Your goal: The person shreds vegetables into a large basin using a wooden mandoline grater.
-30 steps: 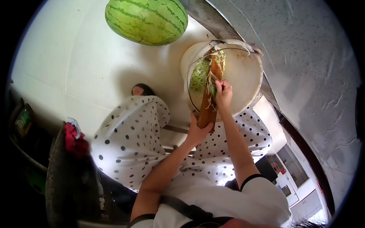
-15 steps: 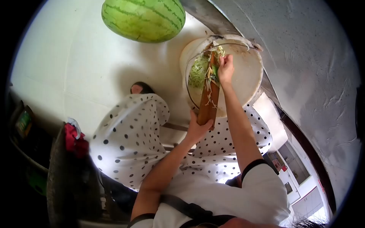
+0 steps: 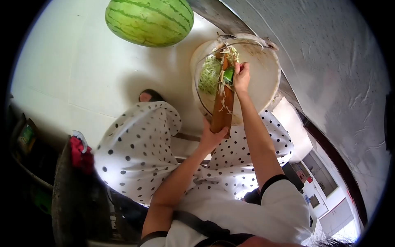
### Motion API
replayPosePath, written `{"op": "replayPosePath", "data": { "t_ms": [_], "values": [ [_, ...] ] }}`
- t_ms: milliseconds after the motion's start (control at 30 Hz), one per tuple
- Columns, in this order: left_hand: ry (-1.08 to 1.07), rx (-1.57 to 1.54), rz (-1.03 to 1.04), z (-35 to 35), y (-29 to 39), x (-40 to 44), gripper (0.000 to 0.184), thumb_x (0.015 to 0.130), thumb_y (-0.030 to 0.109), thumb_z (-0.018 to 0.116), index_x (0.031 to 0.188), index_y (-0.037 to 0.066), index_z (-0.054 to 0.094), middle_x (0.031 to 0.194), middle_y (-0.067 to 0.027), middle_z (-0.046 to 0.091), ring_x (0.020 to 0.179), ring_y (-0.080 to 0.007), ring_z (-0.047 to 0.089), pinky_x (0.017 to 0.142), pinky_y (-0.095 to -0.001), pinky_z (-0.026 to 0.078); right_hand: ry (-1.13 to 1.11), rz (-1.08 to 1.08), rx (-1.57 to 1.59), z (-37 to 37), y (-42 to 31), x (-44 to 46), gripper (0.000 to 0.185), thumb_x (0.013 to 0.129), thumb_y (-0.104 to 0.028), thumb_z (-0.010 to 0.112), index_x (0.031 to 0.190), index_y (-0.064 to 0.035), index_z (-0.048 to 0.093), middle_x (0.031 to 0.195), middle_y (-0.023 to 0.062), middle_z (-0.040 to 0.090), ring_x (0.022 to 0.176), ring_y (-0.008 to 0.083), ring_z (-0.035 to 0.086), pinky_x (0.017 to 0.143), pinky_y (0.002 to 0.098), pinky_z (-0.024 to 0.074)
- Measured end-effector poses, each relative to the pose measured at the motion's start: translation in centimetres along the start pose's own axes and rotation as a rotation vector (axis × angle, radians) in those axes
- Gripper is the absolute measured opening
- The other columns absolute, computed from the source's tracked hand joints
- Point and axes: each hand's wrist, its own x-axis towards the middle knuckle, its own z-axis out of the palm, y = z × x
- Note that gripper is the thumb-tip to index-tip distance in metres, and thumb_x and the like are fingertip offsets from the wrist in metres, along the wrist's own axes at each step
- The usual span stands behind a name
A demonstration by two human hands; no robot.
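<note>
My left hand [image 3: 212, 137] is wrapped round the lower end of a long wooden grater board [image 3: 222, 113], which slants up into a white bucket [image 3: 263, 92]. Beside the board's upper part is my right hand [image 3: 242, 77], its fingers curled together; what they pinch, if anything, is hidden. A bright green piece [image 3: 228, 75] shows on the board right by those fingers. Pale shreds [image 3: 231, 54] cling to the board's top and along its face. More pale green shreds [image 3: 210, 76] are heaped inside the bucket, left of the board.
A striped watermelon [image 3: 150, 20] lies on the pale floor [image 3: 78, 53] beyond the bucket. A grey wall [image 3: 329, 74] rises at the right. My knees in dotted trousers [image 3: 135, 136] flank the bucket's near side. Red cloth [image 3: 81, 154] hangs at the left.
My right hand has drawn slightly down and off the board's face, uncovering more of the green piece. The left hand keeps its hold on the board. The whole view has shifted a little.
</note>
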Motion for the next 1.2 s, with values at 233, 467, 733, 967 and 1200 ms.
{"op": "replayPosePath", "data": {
  "t_ms": [233, 467, 733, 967, 1200],
  "values": [
    [0.044, 0.031, -0.041, -0.1, -0.4, 0.4, 0.093, 0.077, 0.016, 0.064, 0.128, -0.013, -0.009, 0.094, -0.0170, 0.057, 0.070, -0.0160, 0.060, 0.049, -0.0247, 0.046, -0.152, 0.182, 0.055, -0.4, 0.8, -1.1, 0.015, 0.080, -0.018, 0.060, 0.086, -0.0044, 0.054, 0.073, 0.0130, 0.059, 0.062, 0.0284, 0.053, 0.063, 0.0355, 0.0430],
    [-0.020, -0.095, -0.108, 0.2, 1.3, 0.2, 0.097, 0.078, 0.001, 0.062, 0.130, -0.004, -0.019, 0.115, -0.0207, 0.046, 0.094, -0.0240, 0.057, 0.072, -0.0330, 0.054, -0.145, -0.075, 0.113, -4.3, 0.0, -6.2, 0.012, 0.078, -0.011, 0.062, 0.087, -0.0074, 0.055, 0.087, 0.0095, 0.054, 0.084, 0.0244, 0.047, 0.078, 0.0332, 0.0384],
    [0.042, 0.026, -0.019, 0.0, 0.1, 0.6, 0.093, 0.074, 0.012, 0.066, 0.129, -0.010, -0.006, 0.101, -0.0209, 0.053, 0.074, -0.0181, 0.060, 0.054, -0.0266, 0.050, -0.182, 0.264, 0.468, -4.2, 2.0, -7.3, 0.029, 0.080, -0.016, 0.066, 0.094, -0.0046, 0.043, 0.089, 0.0061, 0.048, 0.082, 0.0135, 0.045, 0.073, 0.0241, 0.0380],
    [0.076, 0.050, -0.006, 0.3, 0.7, 0.3, 0.093, 0.074, 0.015, 0.067, 0.129, -0.010, -0.004, 0.098, -0.0190, 0.053, 0.074, -0.0179, 0.059, 0.054, -0.0261, 0.049, -0.336, 0.749, 0.862, -8.2, 2.3, -6.1, 0.039, 0.085, -0.032, 0.056, 0.110, -0.0047, 0.043, 0.096, 0.0078, 0.052, 0.079, 0.0162, 0.052, 0.068, 0.0264, 0.0432],
    [0.073, 0.103, 0.094, -0.3, -1.2, 1.3, 0.089, 0.073, 0.016, 0.068, 0.126, -0.012, 0.002, 0.098, -0.0198, 0.053, 0.075, -0.0191, 0.059, 0.054, -0.0270, 0.049, -0.324, 0.871, 0.969, -9.2, 0.1, -4.2, 0.036, 0.087, -0.037, 0.048, 0.106, -0.0070, 0.051, 0.091, 0.0040, 0.055, 0.073, 0.0163, 0.052, 0.065, 0.0260, 0.0427]
  ]
}}
